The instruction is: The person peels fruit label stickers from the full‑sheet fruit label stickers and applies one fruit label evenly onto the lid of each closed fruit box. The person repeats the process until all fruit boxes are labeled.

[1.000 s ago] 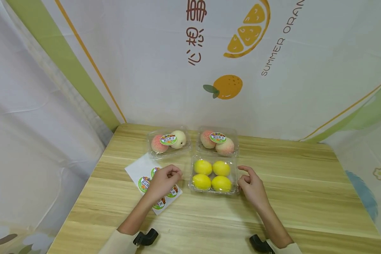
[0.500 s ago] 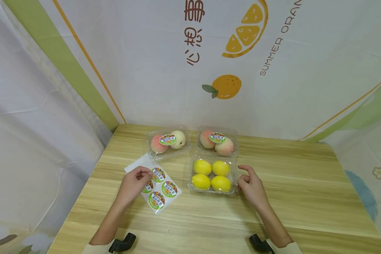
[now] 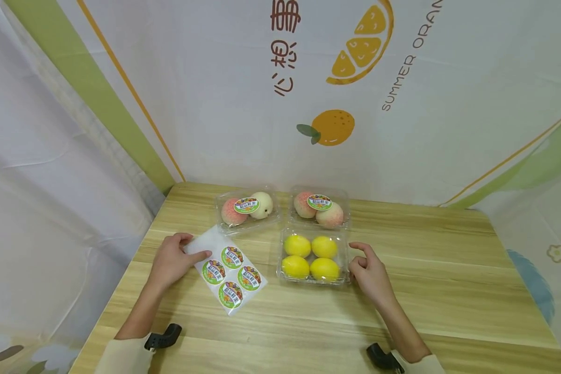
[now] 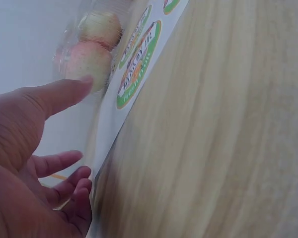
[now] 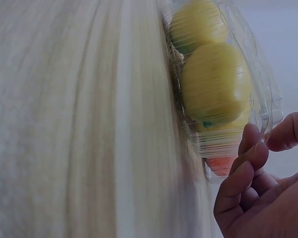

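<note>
My left hand (image 3: 172, 261) is at the left edge of a white sticker sheet (image 3: 209, 240), its thumb stretched over the paper. The other fingers lie loosely bent by the sheet's edge in the left wrist view, apart from the thumb. Several round fruit labels (image 3: 231, 294) are on the sheet. To its right sits a clear plastic box (image 3: 281, 271) of yellow lemons (image 3: 324, 269). My right hand (image 3: 373, 275) rests against that box's right side, fingers loosely bent; in the right wrist view its fingertips (image 5: 252, 136) are at the rim.
Behind stand two clear clamshell boxes of peaches, the left one (image 3: 224, 228) and the right one (image 3: 295, 221). Each bears a round label over its peaches. A printed cloth (image 3: 243, 130) hangs behind the wooden table (image 3: 439, 280).
My left hand has moved left across the sticker sheet to its left edge and spread its thumb from the fingers, uncovering the labels. My right hand stays beside the lemon box.
</note>
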Motion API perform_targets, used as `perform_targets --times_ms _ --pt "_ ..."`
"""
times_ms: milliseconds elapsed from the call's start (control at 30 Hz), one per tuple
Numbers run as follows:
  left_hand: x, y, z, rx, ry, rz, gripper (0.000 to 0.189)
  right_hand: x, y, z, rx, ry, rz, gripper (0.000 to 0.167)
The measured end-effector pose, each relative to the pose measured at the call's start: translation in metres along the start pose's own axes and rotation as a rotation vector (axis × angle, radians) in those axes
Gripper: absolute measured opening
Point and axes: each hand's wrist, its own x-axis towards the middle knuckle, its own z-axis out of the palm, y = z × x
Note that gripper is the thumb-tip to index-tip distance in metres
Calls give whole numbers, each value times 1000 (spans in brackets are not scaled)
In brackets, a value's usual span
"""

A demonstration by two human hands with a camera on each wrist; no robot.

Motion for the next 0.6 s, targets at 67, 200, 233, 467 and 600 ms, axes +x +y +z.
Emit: perform_targets --times_ms 67,200,233,467,600 --pt "2 -1 0 27 -23 -2 88 0 0 0 8 -1 0 54" --pt "6 0 0 90 -62 -11 104 -1 -1 0 13 -1 -8 55" --pt "6 0 0 107 -71 -14 107 -1 -1 0 12 -1 -10 55" --pt "8 4 2 185 -114 -31 108 -1 -2 0 4 4 -10 54" --pt "8 8 0 206 -123 -21 99 -1 -2 0 1 5 -5 53"
